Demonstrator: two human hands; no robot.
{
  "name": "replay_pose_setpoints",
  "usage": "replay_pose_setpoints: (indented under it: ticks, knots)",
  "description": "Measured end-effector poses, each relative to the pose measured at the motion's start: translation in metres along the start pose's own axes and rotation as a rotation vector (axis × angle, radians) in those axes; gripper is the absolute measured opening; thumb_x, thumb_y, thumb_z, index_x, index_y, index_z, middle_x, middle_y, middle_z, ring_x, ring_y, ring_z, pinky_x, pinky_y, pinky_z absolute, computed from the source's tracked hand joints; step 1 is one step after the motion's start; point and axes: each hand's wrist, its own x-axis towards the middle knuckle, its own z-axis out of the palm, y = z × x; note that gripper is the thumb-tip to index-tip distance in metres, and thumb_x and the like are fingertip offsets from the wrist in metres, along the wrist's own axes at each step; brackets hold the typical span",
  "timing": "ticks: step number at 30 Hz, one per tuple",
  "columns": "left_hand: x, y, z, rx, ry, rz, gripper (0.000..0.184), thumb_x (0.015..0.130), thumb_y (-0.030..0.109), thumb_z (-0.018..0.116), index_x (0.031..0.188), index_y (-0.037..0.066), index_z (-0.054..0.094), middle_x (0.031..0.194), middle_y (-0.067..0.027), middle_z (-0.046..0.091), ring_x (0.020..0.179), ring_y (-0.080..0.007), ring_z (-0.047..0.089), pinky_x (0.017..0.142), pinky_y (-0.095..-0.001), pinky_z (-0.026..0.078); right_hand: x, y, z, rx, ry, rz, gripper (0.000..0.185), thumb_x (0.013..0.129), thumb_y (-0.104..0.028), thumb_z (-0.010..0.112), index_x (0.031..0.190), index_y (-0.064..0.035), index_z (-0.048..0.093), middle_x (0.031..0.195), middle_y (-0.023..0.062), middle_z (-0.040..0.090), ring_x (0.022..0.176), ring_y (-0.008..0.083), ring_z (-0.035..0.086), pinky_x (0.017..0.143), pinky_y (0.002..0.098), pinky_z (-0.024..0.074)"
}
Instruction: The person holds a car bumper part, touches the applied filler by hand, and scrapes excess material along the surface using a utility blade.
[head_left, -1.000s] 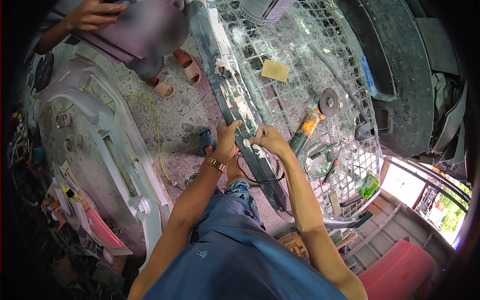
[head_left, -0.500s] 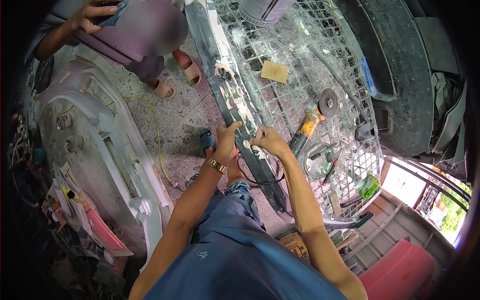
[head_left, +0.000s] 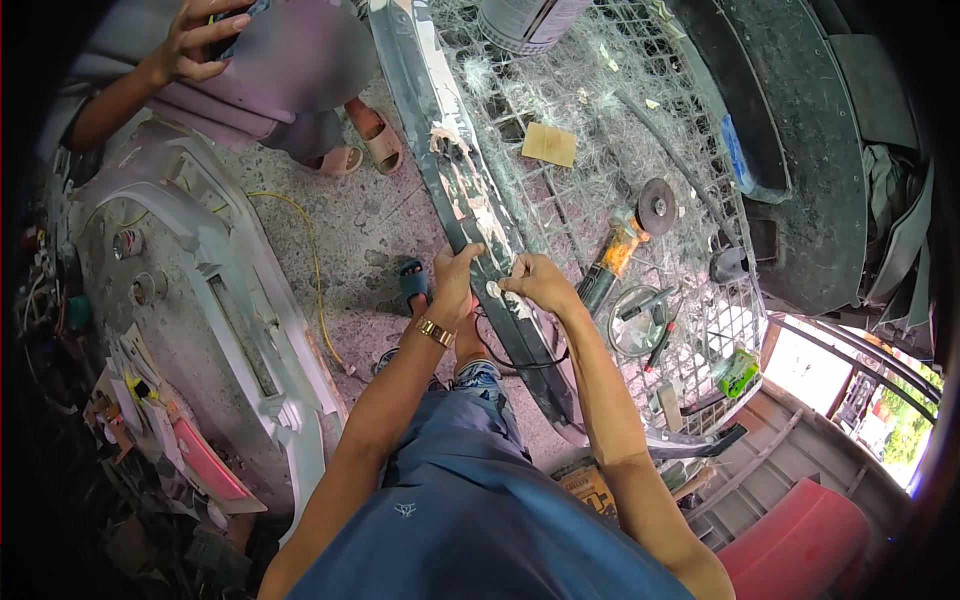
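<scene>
A long dark car bumper [head_left: 455, 175], patched with white and pinkish filler, runs from the top middle down toward the lower right. My left hand [head_left: 456, 278], with a gold watch at its wrist, grips the bumper's left edge, thumb on top. On the opposite edge my right hand [head_left: 541, 283] is closed around the bumper, its thumb and fingers by a pale round spot. The fingers underneath the bumper are hidden. An angle grinder [head_left: 618, 252] with a dark disc lies to the right of my right hand on the wire-mesh table [head_left: 690, 345].
Loose fibres, a tan square [head_left: 549, 145] and a bucket [head_left: 528, 22] are on the mesh. A pale bumper [head_left: 225, 290] stands on the floor at left, near a yellow hose [head_left: 316, 265]. Another person [head_left: 215, 80] is at the upper left, holding a dark object.
Both my hands and the bumper stay put. The other person's raised hand and body have shifted slightly, and one of their feet has moved a little right.
</scene>
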Motion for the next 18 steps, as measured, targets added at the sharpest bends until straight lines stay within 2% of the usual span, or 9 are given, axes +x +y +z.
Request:
replay_pose_setpoints:
  ticks: [14,16,18]
  knots:
    - [0.0049,-0.0031,-0.0053,-0.012,-0.023,-0.024,0.02,0.08,0.003,0.067,0.1,0.001,0.064,0.093,-0.0024,0.065,0.083,-0.0125,0.061,0.076,-0.0261,0.048,-0.0013,-0.0029,-0.0002,-0.005,0.008,0.008,0.033,0.071,-0.024,0.081,0.068,-0.0025,0.057,0.061,0.0076,0.057,0.06,0.0172,0.055,0.058,0.0341,0.0441]
    - [0.0042,-0.002,-0.0039,0.011,-0.025,-0.008,0.016,0.083,0.003,0.066,0.099,0.003,0.063,0.092,-0.002,0.065,0.083,-0.0126,0.061,0.077,-0.0279,0.049,-0.0026,-0.0046,0.0001,-0.006,0.008,-0.007,0.033,0.075,-0.02,0.081,0.066,-0.0059,0.053,0.061,-0.0015,0.05,0.058,0.009,0.045,0.052,0.0282,0.037]
    - [0.0041,-0.0013,-0.0034,0.01,-0.029,-0.012,0.016,0.083,0.004,0.066,0.099,0.003,0.063,0.092,-0.0022,0.065,0.083,-0.0127,0.061,0.077,-0.0278,0.049,-0.0034,-0.0056,-0.0006,-0.006,0.008,-0.009,0.033,0.075,-0.02,0.081,0.066,-0.006,0.053,0.061,-0.0015,0.05,0.058,0.0089,0.045,0.052,0.0282,0.037]
